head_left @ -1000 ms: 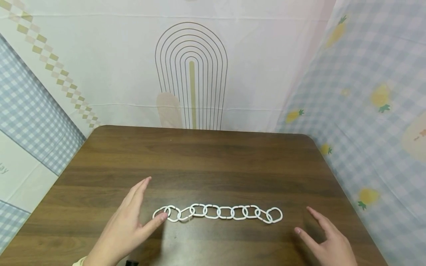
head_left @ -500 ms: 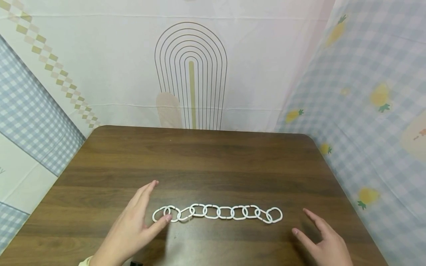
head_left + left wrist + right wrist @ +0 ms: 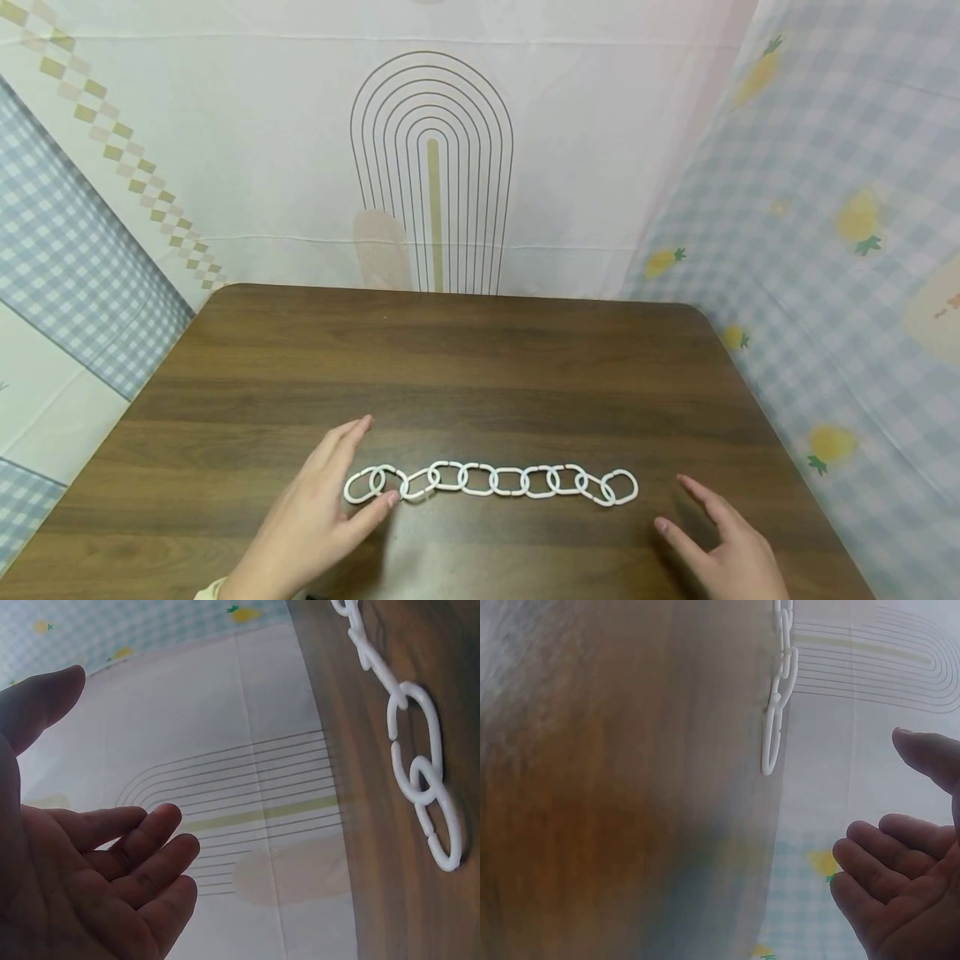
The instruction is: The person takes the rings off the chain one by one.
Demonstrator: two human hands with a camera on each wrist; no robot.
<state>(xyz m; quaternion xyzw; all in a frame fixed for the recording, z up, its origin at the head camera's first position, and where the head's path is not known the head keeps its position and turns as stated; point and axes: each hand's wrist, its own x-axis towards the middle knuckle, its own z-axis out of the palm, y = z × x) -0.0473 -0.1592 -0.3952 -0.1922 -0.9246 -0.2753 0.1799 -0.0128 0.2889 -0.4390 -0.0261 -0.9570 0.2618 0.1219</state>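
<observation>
A chain of white plastic links (image 3: 510, 494) lies roughly straight from left to right across the near part of the brown table (image 3: 465, 375). My left hand (image 3: 307, 521) hovers at its left end, thumb and fingers spread wide apart. In the head view the thumb tip overlaps a link near that end, but the left wrist view shows the palm and fingers apart from the chain (image 3: 437, 731). Beyond the right end, my right hand (image 3: 723, 542) is held with thumb and fingers apart. It holds nothing, and the last link (image 3: 768, 742) is away from its fingers.
Behind the table hangs a pale cloth (image 3: 600, 150) with an arch pattern. Checked cloth with pineapples (image 3: 787, 292) borders the right side, and more checked cloth (image 3: 67, 192) the left. Bare wood stretches beyond the chain to the table's far edge.
My left hand has drifted right and slightly nearer, its thumb shifting along the chain's left links. My right hand has moved a little left toward the chain. The chain lies still.
</observation>
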